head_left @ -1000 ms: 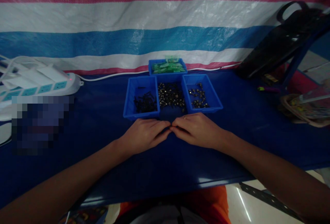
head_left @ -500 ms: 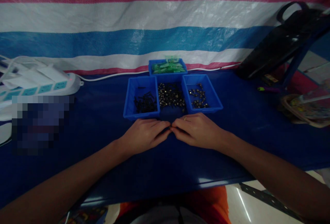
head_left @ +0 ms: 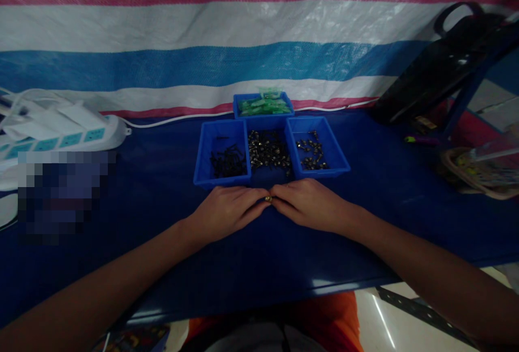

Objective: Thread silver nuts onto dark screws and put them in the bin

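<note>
My left hand (head_left: 229,212) and my right hand (head_left: 310,203) meet fingertip to fingertip just in front of the blue bins. Between the pinched fingers shows a small brass-coloured metal piece (head_left: 268,199), too small to name; both hands are closed on it. Beyond my left hand, the left blue bin (head_left: 199,158) holds dark, thin screw-like pieces (head_left: 228,161). Many small shiny metal pieces (head_left: 268,149) lie in the middle between the bins. The right blue bin (head_left: 337,149) has a smaller number of similar metal pieces (head_left: 311,153).
A back blue bin (head_left: 239,115) holds green packets (head_left: 265,105). White power strips (head_left: 95,134) with cables stand at left. A black bottle (head_left: 430,76) leans at the right, near a basket (head_left: 458,171). A striped sheet (head_left: 259,27) hangs behind the blue table (head_left: 259,265).
The fingers of both hands have shifted slightly, and the brass-coloured piece between them shows more plainly. My right hand's knuckles have turned a little. The bins are unmoved.
</note>
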`<state>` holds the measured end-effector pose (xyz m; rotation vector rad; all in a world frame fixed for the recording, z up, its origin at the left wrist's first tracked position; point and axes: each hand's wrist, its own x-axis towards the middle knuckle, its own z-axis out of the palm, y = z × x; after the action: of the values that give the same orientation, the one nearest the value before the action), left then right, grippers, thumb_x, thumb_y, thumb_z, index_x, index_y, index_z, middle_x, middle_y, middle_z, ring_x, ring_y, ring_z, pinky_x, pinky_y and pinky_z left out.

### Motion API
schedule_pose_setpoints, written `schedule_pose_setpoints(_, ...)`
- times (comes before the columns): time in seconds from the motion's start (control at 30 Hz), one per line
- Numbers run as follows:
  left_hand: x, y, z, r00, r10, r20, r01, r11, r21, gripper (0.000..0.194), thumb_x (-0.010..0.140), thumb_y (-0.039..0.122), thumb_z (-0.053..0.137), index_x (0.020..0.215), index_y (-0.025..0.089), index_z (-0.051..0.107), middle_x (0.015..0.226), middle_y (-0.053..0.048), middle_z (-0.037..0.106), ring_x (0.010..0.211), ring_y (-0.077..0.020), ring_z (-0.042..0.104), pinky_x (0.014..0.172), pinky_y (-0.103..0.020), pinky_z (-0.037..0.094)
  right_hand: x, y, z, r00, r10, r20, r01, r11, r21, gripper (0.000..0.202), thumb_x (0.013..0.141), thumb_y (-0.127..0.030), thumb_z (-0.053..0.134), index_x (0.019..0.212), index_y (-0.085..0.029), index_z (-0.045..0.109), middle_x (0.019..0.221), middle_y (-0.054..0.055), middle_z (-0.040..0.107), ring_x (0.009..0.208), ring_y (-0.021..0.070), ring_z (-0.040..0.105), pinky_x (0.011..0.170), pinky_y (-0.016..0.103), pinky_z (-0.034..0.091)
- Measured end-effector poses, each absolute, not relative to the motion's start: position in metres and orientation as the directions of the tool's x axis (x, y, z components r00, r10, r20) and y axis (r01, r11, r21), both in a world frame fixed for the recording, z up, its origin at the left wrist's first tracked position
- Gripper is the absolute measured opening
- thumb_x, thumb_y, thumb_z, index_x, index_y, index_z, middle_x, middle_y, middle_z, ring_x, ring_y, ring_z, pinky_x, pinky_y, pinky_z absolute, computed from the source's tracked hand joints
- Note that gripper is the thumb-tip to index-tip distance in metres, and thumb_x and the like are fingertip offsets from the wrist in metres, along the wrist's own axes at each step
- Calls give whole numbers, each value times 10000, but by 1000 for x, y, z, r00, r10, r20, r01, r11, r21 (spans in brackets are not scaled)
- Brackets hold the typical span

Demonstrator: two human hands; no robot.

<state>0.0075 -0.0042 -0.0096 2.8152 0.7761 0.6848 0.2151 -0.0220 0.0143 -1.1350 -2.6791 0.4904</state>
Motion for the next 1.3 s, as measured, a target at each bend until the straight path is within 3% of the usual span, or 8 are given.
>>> schedule_pose_setpoints(0.33, 10, -6, -3, 783, 502, 367, 427, -863, 269, 160, 873, 253, 455, 964, 160, 548, 660, 28, 597, 575, -75, 566, 537, -175, 411, 217, -19, 13, -668, 744, 32, 686, 632, -361, 181, 888, -269, 418, 790, -165, 529, 699, 6, 595, 619, 107, 545, 567, 222, 318)
schedule_pose_setpoints(0.5, 9, -6, -3, 771, 514, 376, 449, -857, 252, 143, 866, 236, 450, 946, 161, 542, 616, 41, 568, 533, -70, 544, 519, -176, 394, 217, -21, 18, -664, 747, 36, 631, 586, -508, 127, 864, -236, 453, 852, -168, 560, 685, -9, 605, 616, 95, 552, 574, 207, 332)
schedule_pose_setpoints(0.63, 9, -7, -5, 785, 504, 361, 449, -864, 228, 153, 868, 269, 454, 948, 164, 532, 610, 45, 562, 516, -73, 536, 491, -181, 385, 214, -25, 18, -653, 757, 28, 597, 536, -596, 218, 851, -363, 486, 816, -162, 560, 627, -19, 588, 561, 86, 532, 536, 199, 320)
schedule_pose_setpoints(0.8, 8, -7, -6, 789, 474, 391, 439, -880, 180, 156, 882, 284, 448, 959, 173, 525, 651, 33, 583, 553, -83, 553, 518, -191, 402, 213, -23, 13, -645, 763, 47, 619, 558, -553, 257, 899, -328, 410, 756, -159, 539, 629, -12, 560, 581, 87, 529, 550, 202, 318)
schedule_pose_setpoints(1.03, 8, -6, -6, 797, 546, 258, 511, -838, 192, 208, 891, 320, 412, 980, 175, 531, 705, 15, 620, 611, -111, 596, 557, -210, 444, 216, -21, 18, -653, 755, 64, 632, 589, -504, 150, 870, -274, 452, 881, -162, 553, 692, -5, 601, 631, 102, 562, 583, 206, 351)
schedule_pose_setpoints(1.3, 9, -5, -7, 806, 532, 260, 493, -846, 205, 207, 908, 266, 373, 916, 178, 561, 721, 8, 625, 642, -108, 605, 610, -216, 468, 217, -20, 17, -646, 762, 45, 653, 583, -484, 139, 839, -218, 470, 962, -178, 522, 711, -12, 613, 653, 114, 581, 596, 207, 366)
